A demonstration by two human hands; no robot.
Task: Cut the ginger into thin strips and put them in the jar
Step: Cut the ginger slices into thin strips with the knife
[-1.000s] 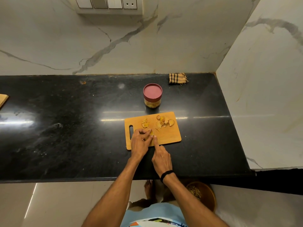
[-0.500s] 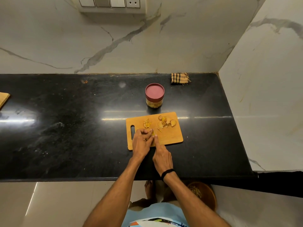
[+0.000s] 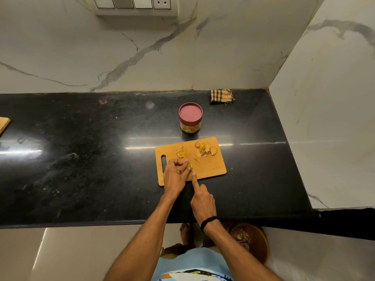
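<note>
A small wooden cutting board (image 3: 213, 169) lies on the black counter. My left hand (image 3: 175, 174) presses a yellow ginger piece (image 3: 190, 164) onto the board with curled fingers. My right hand (image 3: 202, 200) grips a knife, forefinger stretched along its back; the blade is mostly hidden beside the ginger. Cut strips (image 3: 181, 153) lie at the board's far middle, and peel and slices (image 3: 205, 150) at its far right. A glass jar (image 3: 190, 118) with a closed maroon lid stands just behind the board.
A checked cloth (image 3: 222, 96) lies by the back wall. Marble walls close the back and the right. Another wooden board's corner (image 3: 4, 124) shows at far left. On the floor stands a brown bowl (image 3: 253, 241) with scraps, beside bare feet.
Both hands stay at the board's near-left part, shifting only slightly as the knife works the ginger piece. Nothing else has moved.
</note>
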